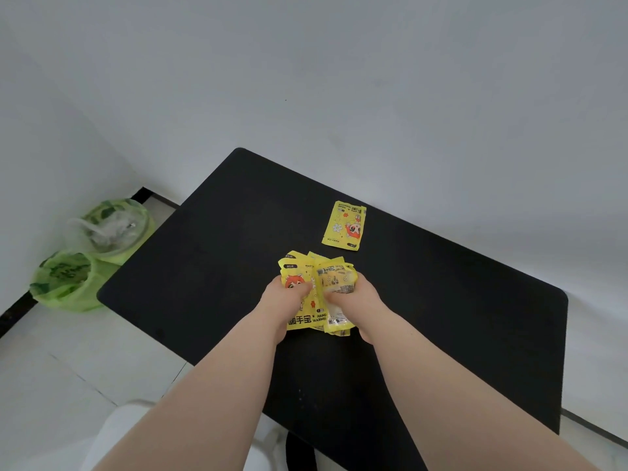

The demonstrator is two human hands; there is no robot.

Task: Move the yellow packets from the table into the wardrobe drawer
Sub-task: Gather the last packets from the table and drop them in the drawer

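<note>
Over on the far left, two green plastic bags [90,256] are sitting on the pale tiled floor [51,362] against the white wall [306,79], one just behind the other, the back one showing something clear and crumpled at its mouth. Moving in, the black table [441,317] is running at a slant across the middle, and both bare forearms are reaching out over its near edge. The left hand [289,297] is gripping the bundle of yellow packets [299,268] from the left side, thumb pressing down on the top packet's cartoon print, the other fingers tucked underneath where I cannot tell how they are lying. The bundle is sitting low over the middle of the table, packets fanning out unevenly at the far end; whether it is resting on the surface or just lifted off it I cannot tell. The right hand [356,299] is clamping the same bundle from the right, thumb curling over a paler packet on top. Further right and farther back, a single yellow packet [344,226] is lying flat on the table, face up, apart from the bundle and from both hands
</note>
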